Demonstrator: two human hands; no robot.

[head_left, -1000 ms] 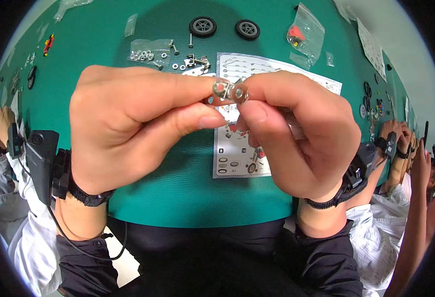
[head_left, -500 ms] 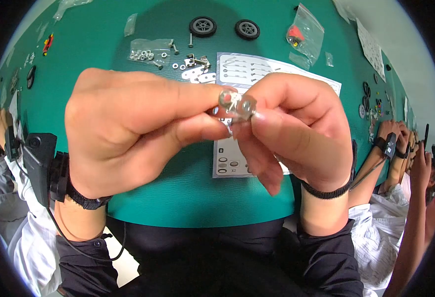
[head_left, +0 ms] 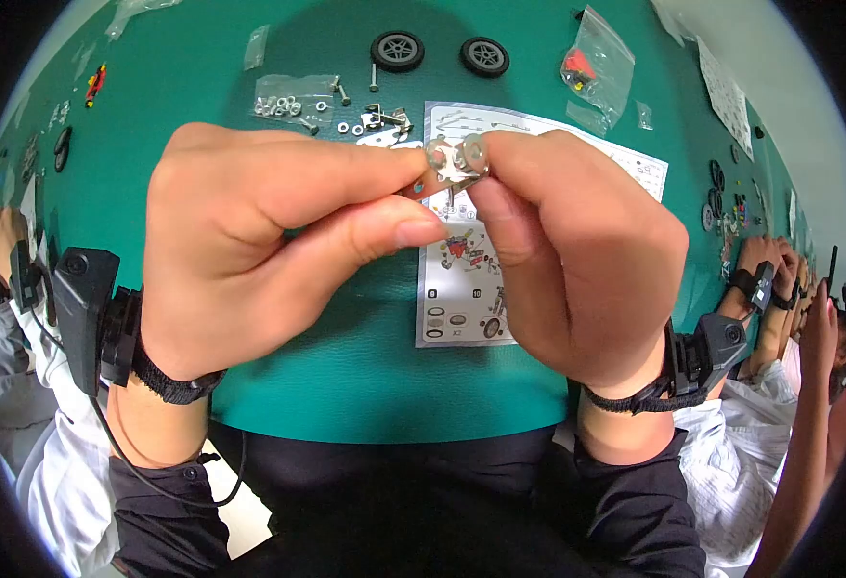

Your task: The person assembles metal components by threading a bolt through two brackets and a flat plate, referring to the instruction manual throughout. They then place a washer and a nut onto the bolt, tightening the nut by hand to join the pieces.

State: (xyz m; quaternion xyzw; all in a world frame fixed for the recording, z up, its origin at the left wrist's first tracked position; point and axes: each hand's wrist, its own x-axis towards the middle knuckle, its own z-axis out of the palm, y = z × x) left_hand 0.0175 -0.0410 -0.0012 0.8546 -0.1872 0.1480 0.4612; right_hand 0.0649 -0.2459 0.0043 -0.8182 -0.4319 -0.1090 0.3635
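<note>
Above the printed instruction sheet [head_left: 461, 323], a small shiny metal part [head_left: 456, 164] with round holes or rings is held between both hands. My left hand [head_left: 249, 231] pinches its left end between thumb and forefinger. From the right, my right hand [head_left: 577, 250] grips the other end, with its fingers curled and the thumb tip under the part. The part's exact shape is partly hidden by my fingertips. Just beyond it lie small metal brackets [head_left: 384, 119] and white perforated strips.
Two black wheels [head_left: 397, 51] lie at the back. Nuts on a clear bag [head_left: 296, 96] and loose screws [head_left: 374, 77] are at the back left. A bag with red pieces [head_left: 596, 72] is at the back right. Other people's hands [head_left: 765, 260] are at the far right.
The metal part has tilted and moved slightly up. My right hand has turned, its lower fingers now curled in, and more of the sheet shows between the hands.
</note>
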